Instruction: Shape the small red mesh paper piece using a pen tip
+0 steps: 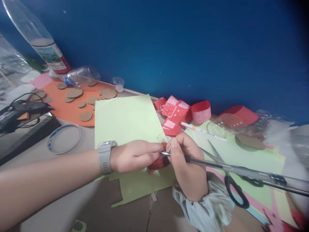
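Holding a pen (241, 170) in our right hand (187, 161), fingers curled and closed around it near the tip, we bring its metal point right beside the fingertips of our left hand (135, 158). That left hand lies with fingers outstretched and together over a red textured piece (158, 163); the thumb is mostly hidden, so we cannot tell whether it pinches the piece or only presses it. The piece rests over the lower right part of a pale green sheet (125, 119), partly covered by our fingers. We judge the step in hand to be marking or tracing with the pen at the red piece, though no line shows clearly and we cannot tell whether the point touches the piece or the paper. The next move seems to call for a firm left hand, so that nothing slips, and a light, steady pen stroke that clears our own fingertips. Just to our right, scissors (227, 187) lie with their blades apart near the right wrist, so we should mind the sleeve (207, 206) there.
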